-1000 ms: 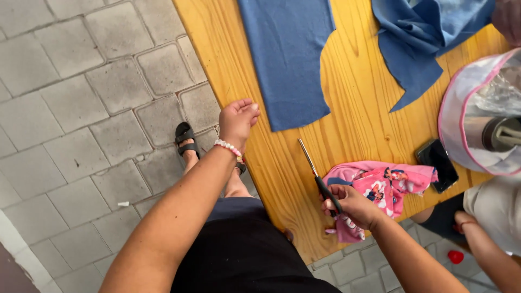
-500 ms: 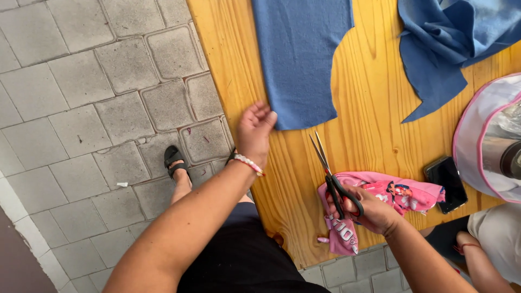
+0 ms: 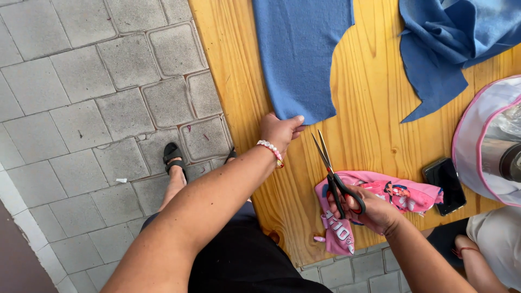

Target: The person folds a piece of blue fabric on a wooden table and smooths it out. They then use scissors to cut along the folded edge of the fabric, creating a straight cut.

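While left hand [image 3: 281, 130] pinches cloth [image 3: 301, 54] edge, right hand [image 3: 374, 211] grips scissors [image 3: 334, 173], blades slightly apart, above pink fabric [image 3: 401, 195].

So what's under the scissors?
The black-handled scissors, held in the right hand, have their blades over the bare wooden table. The handles sit above a pink printed cloth. Whatever lies beneath that cloth and the hand is covered.

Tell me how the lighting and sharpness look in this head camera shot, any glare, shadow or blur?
Head view: even daylight, no harsh glare; sharp across the wooden table and blue cloth. Soft shadow under the left hand. Scissors in the right hand are crisp, no motion blur. Slight wide-angle stretch at the edges.
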